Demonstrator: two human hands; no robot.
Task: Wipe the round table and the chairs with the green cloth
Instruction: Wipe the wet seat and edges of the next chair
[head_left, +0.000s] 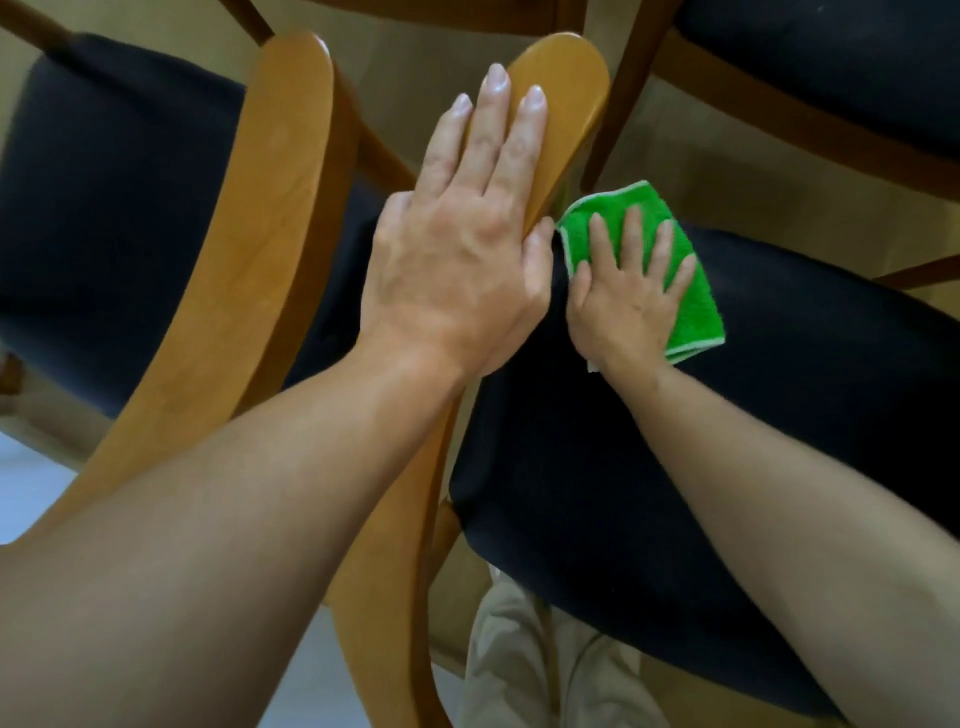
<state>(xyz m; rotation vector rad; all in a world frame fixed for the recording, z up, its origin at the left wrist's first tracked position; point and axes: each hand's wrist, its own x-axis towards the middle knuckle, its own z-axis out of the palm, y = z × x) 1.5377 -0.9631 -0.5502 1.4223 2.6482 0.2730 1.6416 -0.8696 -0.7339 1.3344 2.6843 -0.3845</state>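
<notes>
Looking down from the head camera at three chairs with dark upholstered seats and honey-coloured wooden frames.

Left hand (462, 249): flat, fingers straight and together, lying along the top of a curved wooden armrest (566, 109) of the nearest chair, fingertips short of its rounded end. Holding nothing, only resting on the wood.

Right hand (631, 296): also flat, fingers spread and straight, pressing the green cloth (698, 306) down onto the dark seat (675, 467) of the nearest chair. No curl round the fabric; palm and fingers simply bearing on it. Cloth folded (pale stitched edging along its borders), lying at the seat's far left corner, just beside the armrest under the left hand, its far corner at the foot of that armrest.

To the left, a second chair: dark seat (119, 218) and a broad curved wooden arm (260, 208) running close alongside the first armrest. At upper right, a third dark seat (831, 62) with wooden rails beneath.

Tan floor (727, 182) between the chairs. At the bottom edge, a beige trouser leg (519, 670) below the nearest seat.
</notes>
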